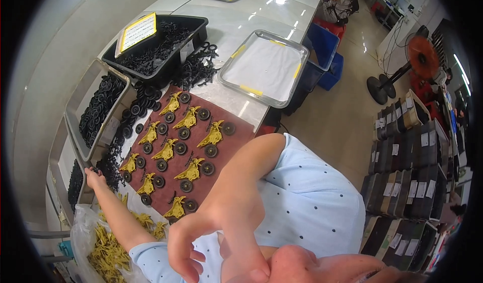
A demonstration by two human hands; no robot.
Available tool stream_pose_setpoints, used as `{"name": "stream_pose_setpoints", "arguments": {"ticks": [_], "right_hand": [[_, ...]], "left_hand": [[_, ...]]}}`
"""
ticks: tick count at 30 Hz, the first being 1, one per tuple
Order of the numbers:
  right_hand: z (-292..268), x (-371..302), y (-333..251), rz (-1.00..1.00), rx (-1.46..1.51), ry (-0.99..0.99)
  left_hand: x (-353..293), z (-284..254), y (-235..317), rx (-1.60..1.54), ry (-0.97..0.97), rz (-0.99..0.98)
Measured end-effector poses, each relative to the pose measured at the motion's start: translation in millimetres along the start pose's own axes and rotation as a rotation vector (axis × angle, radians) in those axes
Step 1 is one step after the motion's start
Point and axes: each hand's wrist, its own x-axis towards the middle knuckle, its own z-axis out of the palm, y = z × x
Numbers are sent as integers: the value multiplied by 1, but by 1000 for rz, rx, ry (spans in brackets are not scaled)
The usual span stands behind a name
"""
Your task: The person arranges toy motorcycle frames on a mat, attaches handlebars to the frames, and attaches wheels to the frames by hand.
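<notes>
My left hand (94,179) reaches out to a heap of small black parts (108,164) by the corner of a grey bin. Its fingers are bent together, and what they hold, if anything, is too small to make out. My right hand (216,222) is raised close to the camera, its fingers loosely bent and apart with nothing in them. Between my arms lies a reddish-brown cloth (231,122). Rows of yellow motorcycle-shaped toy bodies (166,150) lie on it, with black wheels (161,165) and thin black pieces beside them.
A black tub (196,31) and grey bin (100,152) hold black parts; loose wheels (143,99) lie alongside. A plastic bag (83,232) holds yellow parts. A metal tray (289,94) sits right of the tub. Stacked boxes (407,147) and a fan (422,56) stand right.
</notes>
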Motion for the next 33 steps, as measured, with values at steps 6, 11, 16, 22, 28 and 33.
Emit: {"name": "stream_pose_setpoints", "arguments": {"ticks": [6,11,16,22,28,33], "right_hand": [[3,4,-8,20,-43,-37],[-7,-29,-5,356,81,331],[-23,-57,-14,263,-512,266],[-33,-119,-24,751,-1231,674],[-42,-135,-11,851,-1341,789],[-39,-132,-1,862,-1217,752]], "left_hand": [[109,-67,-52,-1504,-392,-634],[53,-27,-27,-1662,-365,-806],[77,-78,-53,-1459,-254,-908],[-157,-8,75,-706,-827,-580],[-374,-5,88,-348,-1260,-775],[-418,0,82,-230,-1427,-743]]}}
